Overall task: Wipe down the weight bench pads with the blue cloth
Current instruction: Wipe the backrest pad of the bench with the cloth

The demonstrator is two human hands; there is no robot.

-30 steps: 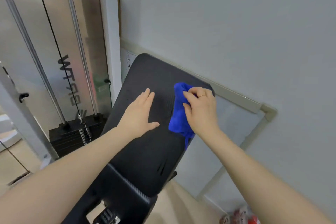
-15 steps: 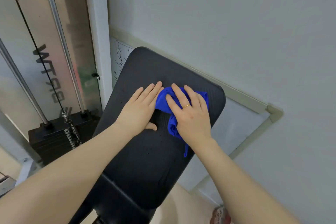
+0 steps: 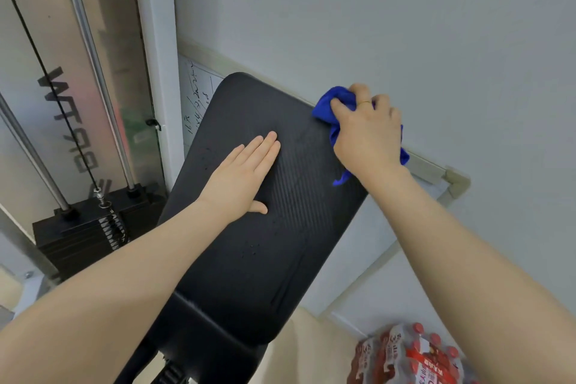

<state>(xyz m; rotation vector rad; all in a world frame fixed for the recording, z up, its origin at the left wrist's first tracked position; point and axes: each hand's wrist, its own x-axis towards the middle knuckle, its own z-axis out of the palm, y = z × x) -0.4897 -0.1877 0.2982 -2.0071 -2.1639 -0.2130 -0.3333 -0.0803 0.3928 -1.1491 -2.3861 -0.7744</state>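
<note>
The black weight bench pad (image 3: pixel 265 243) runs from bottom centre up toward the wall. My left hand (image 3: pixel 241 176) lies flat on its middle, fingers straight and together. At the pad's upper right corner, my right hand (image 3: pixel 367 131) grips the bunched blue cloth (image 3: pixel 332 103), fingers curled over it. Part of the cloth hangs out below my wrist past the pad's right edge.
A cable machine with a black weight stack (image 3: pixel 90 227) and steel guide rods (image 3: pixel 93 65) stands to the left. A whiteboard (image 3: pixel 199 97) leans on the grey wall behind the pad. A pack of red-capped bottles (image 3: pixel 408 355) sits on the floor at lower right.
My right hand has swept the cloth from the pad's middle out to its upper right corner and bunched it. My left hand stays flat on the pad.
</note>
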